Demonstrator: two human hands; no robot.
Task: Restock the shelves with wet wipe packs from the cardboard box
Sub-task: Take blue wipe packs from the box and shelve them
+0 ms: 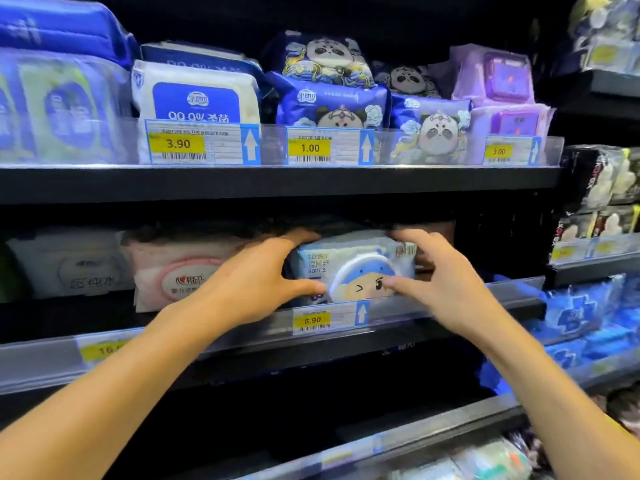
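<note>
Pale-blue wet wipe pack (353, 265) gripped at both ends by left hand (256, 282) and right hand (446, 289) on the middle shelf (450, 327), beside a pink pack (173, 268), behind the 8.90 price tag (311, 320).

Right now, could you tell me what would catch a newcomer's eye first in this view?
Both bare hands, the left hand and the right hand, grip a light blue wet wipe pack with a winking cartoon face on the middle shelf, above a yellow 8.90 price tag. On the shelf above, dark blue panda packs stand out.
</note>
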